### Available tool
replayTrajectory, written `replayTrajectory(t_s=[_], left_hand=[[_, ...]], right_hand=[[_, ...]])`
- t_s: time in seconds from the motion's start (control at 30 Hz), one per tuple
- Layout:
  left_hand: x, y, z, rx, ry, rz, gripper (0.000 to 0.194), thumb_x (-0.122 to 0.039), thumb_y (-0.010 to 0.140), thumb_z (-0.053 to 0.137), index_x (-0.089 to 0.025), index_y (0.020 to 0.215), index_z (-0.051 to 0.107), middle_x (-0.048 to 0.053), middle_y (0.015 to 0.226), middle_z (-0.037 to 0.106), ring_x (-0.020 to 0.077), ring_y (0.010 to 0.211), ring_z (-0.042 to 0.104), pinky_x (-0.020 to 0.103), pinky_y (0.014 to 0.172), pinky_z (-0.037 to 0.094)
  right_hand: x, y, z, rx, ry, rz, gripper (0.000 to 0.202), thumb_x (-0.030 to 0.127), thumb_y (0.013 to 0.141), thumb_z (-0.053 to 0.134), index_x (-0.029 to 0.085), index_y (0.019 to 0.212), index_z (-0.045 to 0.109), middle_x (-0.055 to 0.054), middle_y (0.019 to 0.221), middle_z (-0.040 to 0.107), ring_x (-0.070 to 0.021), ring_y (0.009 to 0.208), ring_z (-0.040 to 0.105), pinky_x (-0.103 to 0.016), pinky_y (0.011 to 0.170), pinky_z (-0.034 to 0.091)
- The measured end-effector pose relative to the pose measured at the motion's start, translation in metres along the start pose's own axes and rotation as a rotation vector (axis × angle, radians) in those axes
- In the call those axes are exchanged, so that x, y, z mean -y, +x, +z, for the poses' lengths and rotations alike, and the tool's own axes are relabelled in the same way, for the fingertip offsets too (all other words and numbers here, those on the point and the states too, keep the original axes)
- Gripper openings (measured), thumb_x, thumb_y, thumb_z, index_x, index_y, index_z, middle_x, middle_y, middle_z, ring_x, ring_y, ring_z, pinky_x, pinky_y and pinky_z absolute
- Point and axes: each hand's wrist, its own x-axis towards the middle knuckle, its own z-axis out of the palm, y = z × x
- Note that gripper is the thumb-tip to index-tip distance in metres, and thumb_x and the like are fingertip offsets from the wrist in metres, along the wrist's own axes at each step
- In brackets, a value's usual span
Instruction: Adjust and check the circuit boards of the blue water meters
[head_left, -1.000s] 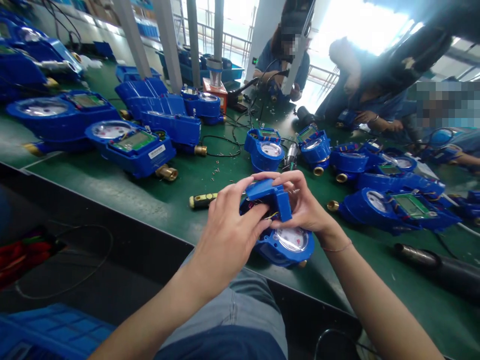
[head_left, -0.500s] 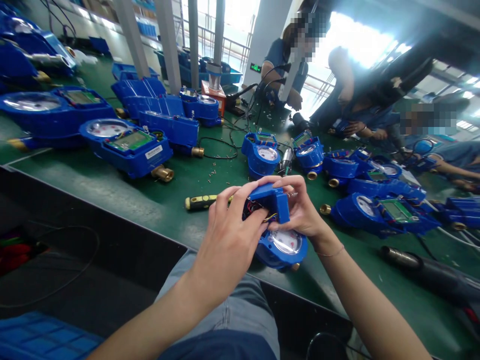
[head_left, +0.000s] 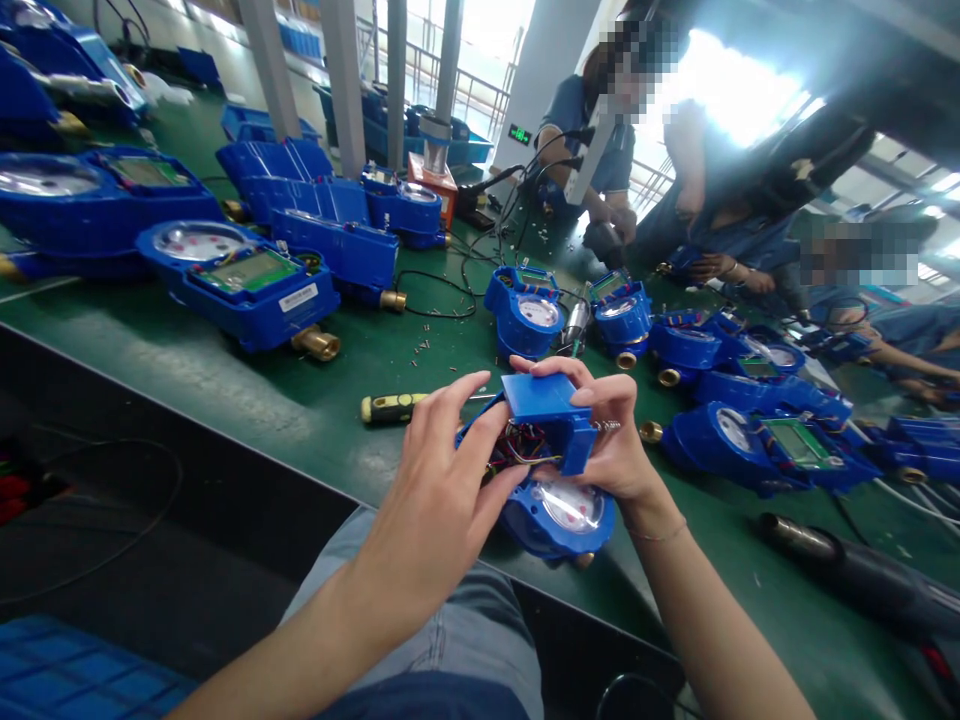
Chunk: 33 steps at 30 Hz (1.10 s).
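Observation:
A blue water meter [head_left: 559,515] with a round clear-topped dial sits at the table's front edge. Its electronics housing gapes, showing a tangle of thin coloured wires [head_left: 525,445]. My right hand [head_left: 619,450] grips a blue plastic cover [head_left: 551,396], tilted above the housing. Small metal screws [head_left: 606,426] poke out between the same hand's fingers. My left hand [head_left: 442,470] is on the left side of the housing, thumb and a finger at the wires, index finger raised. Behind it lies a yellow-and-black screwdriver [head_left: 394,407], its tip hidden.
Several more blue meters stand about, including one at the left [head_left: 240,285] and one at the right [head_left: 772,440]. A dark heat-gun-like tool [head_left: 847,560] lies front right. Loose screws [head_left: 421,348] dot the green table [head_left: 300,410]. Co-workers [head_left: 600,150] work across it.
The cover has tilted, so its flat face and the wires below show more. My left fingers have drawn back leftward and spread from the housing's top. More screws show in my right hand.

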Motion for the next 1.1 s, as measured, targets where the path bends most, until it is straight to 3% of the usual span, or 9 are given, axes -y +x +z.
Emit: replayTrajectory(t_s=[0.37, 0.77, 0.87, 0.97, 1.1], left_hand=[[0.011, -0.005, 0.000, 0.032, -0.150, -0.146, 0.041, -0.036, 0.095, 0.050, -0.027, 0.134, 0.045, 0.010, 0.144, 0.041, 0.0266, 0.136, 0.039, 0.050, 0.114, 0.037], [0.014, -0.010, 0.000, 0.055, -0.201, -0.176, 0.037, -0.036, 0.097, 0.049, -0.030, 0.133, 0.045, 0.007, 0.142, 0.043, 0.0231, 0.134, 0.041, 0.048, 0.114, 0.038], [0.012, -0.011, -0.003, 0.038, -0.179, -0.121, 0.038, -0.031, 0.097, 0.049, -0.036, 0.135, 0.045, 0.006, 0.144, 0.039, 0.0233, 0.134, 0.039, 0.048, 0.112, 0.039], [0.009, -0.008, -0.005, 0.037, -0.108, 0.017, 0.037, -0.023, 0.097, 0.050, -0.041, 0.129, 0.052, 0.004, 0.147, 0.032, 0.0246, 0.136, 0.034, 0.050, 0.113, 0.035], [0.004, 0.000, -0.003, 0.065, -0.063, 0.128, 0.027, -0.026, 0.096, 0.052, -0.040, 0.117, 0.064, 0.005, 0.146, 0.031, 0.0274, 0.135, 0.032, 0.052, 0.111, 0.033]], right_hand=[[0.001, -0.002, -0.001, 0.003, 0.002, 0.000, 0.064, 0.027, 0.063, 0.091, 0.036, 0.104, 0.043, -0.002, 0.135, 0.049, -0.0308, 0.132, 0.050, -0.056, 0.104, 0.046], [0.000, -0.001, -0.004, 0.031, -0.051, -0.059, 0.058, 0.026, 0.066, 0.090, 0.038, 0.102, 0.046, 0.002, 0.142, 0.045, -0.0308, 0.140, 0.039, -0.060, 0.112, 0.035], [0.001, -0.002, -0.004, 0.017, -0.053, -0.040, 0.059, 0.028, 0.065, 0.090, 0.037, 0.101, 0.044, 0.002, 0.142, 0.045, -0.0306, 0.142, 0.038, -0.059, 0.112, 0.036], [0.001, -0.002, -0.003, 0.011, -0.034, -0.037, 0.057, 0.028, 0.067, 0.089, 0.036, 0.101, 0.044, 0.001, 0.142, 0.046, -0.0310, 0.142, 0.037, -0.060, 0.112, 0.034], [0.000, -0.002, -0.001, 0.007, 0.027, -0.048, 0.053, 0.032, 0.072, 0.086, 0.036, 0.103, 0.044, -0.001, 0.136, 0.052, -0.0313, 0.138, 0.043, -0.061, 0.111, 0.036]])
